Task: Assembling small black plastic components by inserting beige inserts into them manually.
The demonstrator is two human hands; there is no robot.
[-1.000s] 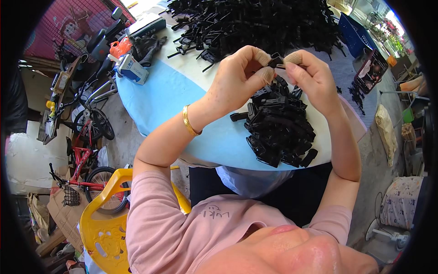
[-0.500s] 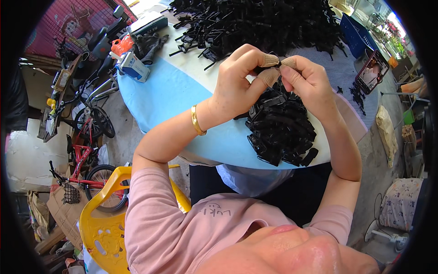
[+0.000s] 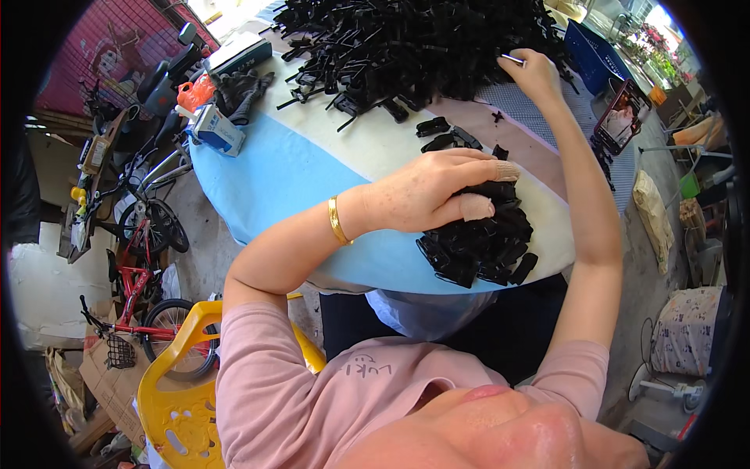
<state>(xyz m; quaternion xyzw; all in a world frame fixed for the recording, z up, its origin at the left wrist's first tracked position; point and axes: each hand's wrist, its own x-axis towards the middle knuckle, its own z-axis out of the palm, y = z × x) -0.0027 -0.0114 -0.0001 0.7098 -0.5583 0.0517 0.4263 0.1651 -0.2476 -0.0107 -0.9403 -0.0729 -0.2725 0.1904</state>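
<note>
My left hand (image 3: 441,187), with a gold bangle at the wrist and coverings on its fingertips, curls over the near heap of small black plastic parts (image 3: 476,254). Its thumb and fingers close around a black plastic part (image 3: 491,190); the heap behind blurs its outline. At the right edge of the large far pile of black parts (image 3: 406,51), my right hand (image 3: 535,76) is stretched out. Its thumb and forefinger pinch a slim piece (image 3: 512,59) with a bright, pale edge, too small to name.
A striped cloth (image 3: 258,187) covers the round table. On it are a phone on a stand (image 3: 623,117), a blue basket (image 3: 594,59), a white-and-blue carton (image 3: 217,131) and dark gloves (image 3: 244,95). A yellow chair (image 3: 183,391) stands at my left, with a red bicycle (image 3: 137,293) beyond it.
My hands, earlier together over the table at a small black part, have separated. The right has reached out to the far pile; the left has come down onto the near heap.
</note>
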